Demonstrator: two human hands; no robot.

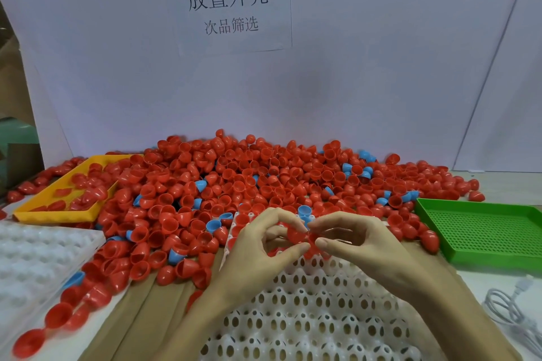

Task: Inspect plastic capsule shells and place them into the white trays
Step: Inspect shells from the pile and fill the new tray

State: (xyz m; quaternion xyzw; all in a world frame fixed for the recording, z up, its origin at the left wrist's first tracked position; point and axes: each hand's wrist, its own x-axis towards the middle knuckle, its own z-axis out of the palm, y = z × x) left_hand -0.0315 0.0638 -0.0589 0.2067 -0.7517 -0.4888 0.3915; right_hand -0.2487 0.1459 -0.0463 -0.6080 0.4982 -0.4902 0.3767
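Pinching one small red plastic capsule shell (296, 234) between them, the left hand (258, 246) and right hand (355, 240) hovered over the perforated white plastic tray (308, 310); turning it slowly would have shown cracks; then seat it in a free cup.

Shell pile (264, 184) behind perforated tray (308, 316)

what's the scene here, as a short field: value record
left hand: pinches a red capsule shell
right hand: pinches the same or an adjoining red shell, cannot tell which
white tray: under the hands, holed cups mostly bare
second white tray: at left, no shells seen in its cups
shell pile: mostly red, a few blue, behind the trays
yellow tray: far left, holds some red shells
green tray: at right, no shells inside
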